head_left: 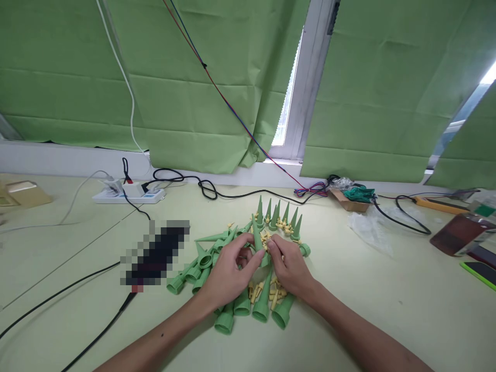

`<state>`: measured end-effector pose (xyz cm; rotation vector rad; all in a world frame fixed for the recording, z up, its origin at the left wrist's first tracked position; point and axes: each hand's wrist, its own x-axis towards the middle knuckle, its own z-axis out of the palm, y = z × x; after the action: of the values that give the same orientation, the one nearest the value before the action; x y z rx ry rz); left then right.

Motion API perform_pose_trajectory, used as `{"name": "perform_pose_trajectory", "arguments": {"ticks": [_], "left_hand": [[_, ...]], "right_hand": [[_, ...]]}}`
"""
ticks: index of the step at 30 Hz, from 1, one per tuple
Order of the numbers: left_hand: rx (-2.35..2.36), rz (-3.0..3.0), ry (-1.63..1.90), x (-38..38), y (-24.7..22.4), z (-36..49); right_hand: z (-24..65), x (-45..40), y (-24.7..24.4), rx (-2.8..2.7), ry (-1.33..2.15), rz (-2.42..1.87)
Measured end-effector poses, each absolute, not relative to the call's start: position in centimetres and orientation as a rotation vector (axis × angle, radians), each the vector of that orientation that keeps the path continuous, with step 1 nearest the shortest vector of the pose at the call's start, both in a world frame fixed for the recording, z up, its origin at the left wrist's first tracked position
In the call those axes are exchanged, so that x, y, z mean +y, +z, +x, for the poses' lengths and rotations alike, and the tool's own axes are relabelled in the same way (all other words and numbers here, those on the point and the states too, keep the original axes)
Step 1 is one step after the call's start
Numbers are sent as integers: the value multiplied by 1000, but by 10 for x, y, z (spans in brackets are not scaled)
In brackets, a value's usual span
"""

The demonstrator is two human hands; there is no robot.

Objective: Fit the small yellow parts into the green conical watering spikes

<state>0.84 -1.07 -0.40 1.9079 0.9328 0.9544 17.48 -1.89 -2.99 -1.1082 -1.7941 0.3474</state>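
My left hand (237, 266) is closed round a green cone (257, 235), which points up and tilts a little to the left. Close beside it, my right hand (285, 261) has its thumb and fingers pinched together near the cone's side; what they hold is too small to tell. Small yellow pieces (256, 292) lie between and below both hands. Several green cones (261, 302) with hollow wide ends lie in front and to the left of the hands. Behind them, more green cones (296, 227) stand upright in a curve with yellow bits among them.
On the left are a pixelated dark object (158, 253) with a cable and a white power strip (129, 195). Black cable runs along the wall. At the right are a small cardboard box (351, 200), clear plastic (370, 230), a dark red bottle (461, 233) and a green-edged phone (480, 274).
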Motion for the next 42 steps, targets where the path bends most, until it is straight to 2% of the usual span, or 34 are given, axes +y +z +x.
{"name": "perform_pose_trajectory", "arguments": {"ticks": [14, 32, 42], "left_hand": [[936, 2261, 1082, -12, -1, 7], [796, 2415, 1090, -9, -10, 5], [1014, 2170, 1175, -10, -6, 8]], "right_hand": [[175, -18, -28, -1802, 320, -1150], [168, -15, -32, -1388, 1131, -988], [169, -13, -30, -1268, 1111, -959]]}}
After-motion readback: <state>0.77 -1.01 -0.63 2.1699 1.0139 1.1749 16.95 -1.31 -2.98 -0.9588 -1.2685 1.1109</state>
